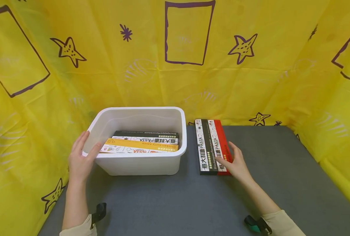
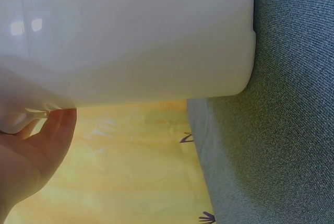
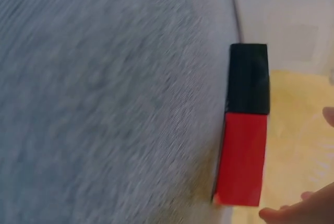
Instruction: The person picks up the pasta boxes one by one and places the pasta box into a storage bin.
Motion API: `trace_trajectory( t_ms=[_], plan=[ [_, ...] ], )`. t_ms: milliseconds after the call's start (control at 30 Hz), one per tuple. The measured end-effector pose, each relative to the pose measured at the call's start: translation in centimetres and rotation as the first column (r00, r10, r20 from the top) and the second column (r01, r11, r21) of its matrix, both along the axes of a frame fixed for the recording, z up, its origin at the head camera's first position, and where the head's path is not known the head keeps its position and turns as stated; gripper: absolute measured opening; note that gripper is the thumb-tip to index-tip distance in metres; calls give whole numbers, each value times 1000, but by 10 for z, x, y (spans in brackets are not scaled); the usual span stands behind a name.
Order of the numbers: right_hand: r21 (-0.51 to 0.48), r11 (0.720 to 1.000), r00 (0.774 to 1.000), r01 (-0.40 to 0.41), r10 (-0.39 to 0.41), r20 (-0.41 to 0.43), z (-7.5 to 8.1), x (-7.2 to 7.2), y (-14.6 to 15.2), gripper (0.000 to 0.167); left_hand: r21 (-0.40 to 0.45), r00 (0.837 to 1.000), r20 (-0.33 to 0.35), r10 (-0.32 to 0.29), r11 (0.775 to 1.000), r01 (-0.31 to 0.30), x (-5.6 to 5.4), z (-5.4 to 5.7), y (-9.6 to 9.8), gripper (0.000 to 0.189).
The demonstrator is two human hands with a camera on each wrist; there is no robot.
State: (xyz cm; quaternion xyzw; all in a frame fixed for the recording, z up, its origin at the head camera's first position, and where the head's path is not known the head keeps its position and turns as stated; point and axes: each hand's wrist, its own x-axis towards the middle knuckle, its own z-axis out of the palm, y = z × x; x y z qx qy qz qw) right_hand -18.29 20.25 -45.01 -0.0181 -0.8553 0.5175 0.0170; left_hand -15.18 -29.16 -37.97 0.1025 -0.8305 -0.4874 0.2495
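My left hand (image 1: 81,159) grips the left front corner of a white plastic bin (image 1: 142,165), its thumb over the rim. The left wrist view shows the bin's smooth outer wall (image 2: 135,36) and fingers curled at the rim. Inside the bin lie pasta boxes, a black-and-white one (image 1: 146,134) behind a yellow-and-white one (image 1: 142,144). To the right, a black-and-white pasta box (image 1: 205,147) and a red-and-white pasta box (image 1: 222,141) lie side by side. My right hand (image 1: 236,165) is at the red box's right side, fingers spread, thumb over its top.
A dark grey cloth (image 1: 169,203) covers the table. Yellow curtains (image 1: 151,82) with starfish drawings hang behind and on both sides. The boxes on the table lie near the back edge, a small gap from the bin.
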Motion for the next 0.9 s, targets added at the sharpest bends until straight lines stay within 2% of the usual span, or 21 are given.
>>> trace_trajectory(
  t_ms=[333,600,900],
  plan=[
    [102,993,996,-57,49,76,-8,-1,11,104,1,1000,-11,10,1000,-10,-1,-1,0,60],
    [68,986,986,-150,144,86,-20,-3,15,116,2,1000,-13,12,1000,-12,-1,-1,0,60],
    [45,985,983,-167,163,84,-29,-3,17,120,-1,999,-30,11,1000,-11,0,0,1,59]
  ],
)
